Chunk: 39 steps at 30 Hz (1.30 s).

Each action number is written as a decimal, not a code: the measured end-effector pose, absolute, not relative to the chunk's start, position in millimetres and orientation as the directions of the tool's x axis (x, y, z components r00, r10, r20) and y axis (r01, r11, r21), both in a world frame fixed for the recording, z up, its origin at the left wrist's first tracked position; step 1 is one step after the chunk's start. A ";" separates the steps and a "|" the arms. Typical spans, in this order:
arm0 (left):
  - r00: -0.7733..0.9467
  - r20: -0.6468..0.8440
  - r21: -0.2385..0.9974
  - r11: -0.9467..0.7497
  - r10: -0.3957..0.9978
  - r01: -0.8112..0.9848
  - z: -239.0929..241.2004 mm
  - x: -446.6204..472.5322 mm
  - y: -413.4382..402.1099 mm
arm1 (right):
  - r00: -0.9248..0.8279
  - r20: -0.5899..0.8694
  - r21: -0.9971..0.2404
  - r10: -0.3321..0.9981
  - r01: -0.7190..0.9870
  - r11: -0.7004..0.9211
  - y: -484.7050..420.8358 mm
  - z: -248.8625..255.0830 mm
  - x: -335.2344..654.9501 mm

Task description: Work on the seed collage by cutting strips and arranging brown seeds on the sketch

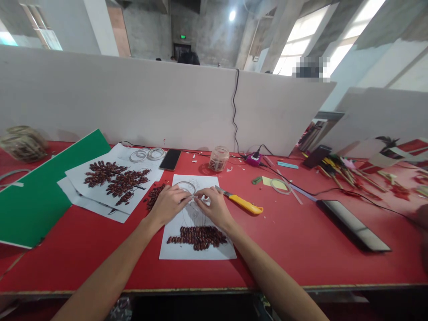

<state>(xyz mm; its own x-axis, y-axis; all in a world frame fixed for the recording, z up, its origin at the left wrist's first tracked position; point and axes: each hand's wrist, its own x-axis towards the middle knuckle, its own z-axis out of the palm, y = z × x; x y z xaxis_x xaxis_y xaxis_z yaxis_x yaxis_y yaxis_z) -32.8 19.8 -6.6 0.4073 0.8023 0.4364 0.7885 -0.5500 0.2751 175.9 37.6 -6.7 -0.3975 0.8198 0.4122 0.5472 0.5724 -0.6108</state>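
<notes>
A white sheet (197, 249) with a pencil drawing lies on the red table (284, 249) in front of me. Rows of dark brown seeds (197, 236) cover its lower part. My left hand (169, 203) and my right hand (214, 206) rest on the sheet's upper half, fingertips pinched together around a thin strip of clear tape (195, 196). A clear tape roll (186, 186) lies just beyond my left fingers. Loose seeds (154, 196) are heaped left of the sheet.
A yellow utility knife (242, 203) lies right of my hand. Seed pictures on paper (115, 180), a green board (36, 196), tape rolls (147, 154), a phone (170, 159), a jar (218, 158), another tape ring (280, 186) and a dark tablet (354, 224) surround the sheet.
</notes>
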 end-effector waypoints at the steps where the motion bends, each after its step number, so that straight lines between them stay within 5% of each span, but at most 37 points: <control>1: 0.410 0.430 0.270 -0.548 0.804 0.791 -7.3 -33.6 20.4 | -0.401 0.404 -0.609 0.822 0.553 0.569 38.3 -5.6 177.1; 11: 0.386 0.358 0.257 -0.488 0.850 0.834 -12.2 -49.5 30.5 | -0.320 0.368 -0.688 0.873 0.538 0.487 54.1 3.5 208.1; 24: 0.401 0.355 0.404 -0.526 0.844 0.748 -7.1 -52.4 31.9 | -0.229 0.285 -0.847 0.931 0.395 0.356 70.8 -8.0 222.5; 32: 0.413 0.377 0.398 -0.548 0.829 0.736 -5.2 -50.3 30.1 | -0.159 0.340 -0.761 0.927 0.533 0.370 66.0 -5.0 222.4; 39: 0.487 0.423 0.237 -0.612 0.764 0.755 -1.8 -46.8 25.7 | -0.237 0.454 -0.591 0.859 0.642 0.489 49.5 5.6 204.0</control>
<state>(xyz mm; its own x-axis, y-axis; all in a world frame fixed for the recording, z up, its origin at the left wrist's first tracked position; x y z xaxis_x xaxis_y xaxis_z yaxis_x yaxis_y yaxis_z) -46.8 25.7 -1.8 0.4867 0.7644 0.4228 0.7548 -0.6116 0.2369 204.0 49.5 5.6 -0.2366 0.8590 0.4540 0.6417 0.4890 -0.5908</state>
